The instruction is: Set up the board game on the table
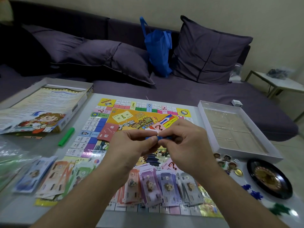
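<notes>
On the game board (115,122) I can read "Uncle Wang" in small letters on the yellow centre, above large Chinese title characters that I see upside down. The blue squares on its left edge carry prices: 2200, 2000, 1200, 1000 and 600. Question marks stand on some squares and on the centre. The red card (107,131) lying on the board shows the characters 机 and 会. The text on the box lid (49,109) is too blurred for me to read.
</notes>
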{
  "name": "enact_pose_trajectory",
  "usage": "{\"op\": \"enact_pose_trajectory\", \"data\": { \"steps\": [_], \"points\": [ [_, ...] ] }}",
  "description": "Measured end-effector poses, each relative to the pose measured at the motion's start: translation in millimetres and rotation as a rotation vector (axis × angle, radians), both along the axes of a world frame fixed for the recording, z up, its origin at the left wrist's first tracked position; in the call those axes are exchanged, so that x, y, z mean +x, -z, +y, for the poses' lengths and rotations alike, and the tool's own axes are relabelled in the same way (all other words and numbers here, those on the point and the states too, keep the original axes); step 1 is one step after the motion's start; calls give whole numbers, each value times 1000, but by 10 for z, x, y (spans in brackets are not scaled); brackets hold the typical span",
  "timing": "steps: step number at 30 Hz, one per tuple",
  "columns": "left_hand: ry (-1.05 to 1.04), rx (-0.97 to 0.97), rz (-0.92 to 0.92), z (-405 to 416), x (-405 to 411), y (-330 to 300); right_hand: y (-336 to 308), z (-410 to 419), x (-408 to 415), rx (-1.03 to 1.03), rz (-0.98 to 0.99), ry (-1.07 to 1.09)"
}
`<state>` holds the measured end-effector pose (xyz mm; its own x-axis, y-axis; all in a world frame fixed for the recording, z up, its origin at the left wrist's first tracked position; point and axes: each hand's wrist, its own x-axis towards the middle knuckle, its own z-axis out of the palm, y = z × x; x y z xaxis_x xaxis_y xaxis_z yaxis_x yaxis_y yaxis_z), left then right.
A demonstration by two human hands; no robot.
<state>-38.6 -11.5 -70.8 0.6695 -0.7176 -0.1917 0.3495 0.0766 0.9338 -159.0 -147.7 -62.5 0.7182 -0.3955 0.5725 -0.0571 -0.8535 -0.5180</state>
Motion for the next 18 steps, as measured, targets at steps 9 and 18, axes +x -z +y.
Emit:
{"op": "enact_pose_trajectory", "data": {
  "steps": [9,18],
  "points": [
    [54,-124,189,30,-4,-50,-72,47,12,127,-56,-33],
    [21,-93,214,-3,-30,-65,-56,58,-13,79,-47,-19]
  ]
}}
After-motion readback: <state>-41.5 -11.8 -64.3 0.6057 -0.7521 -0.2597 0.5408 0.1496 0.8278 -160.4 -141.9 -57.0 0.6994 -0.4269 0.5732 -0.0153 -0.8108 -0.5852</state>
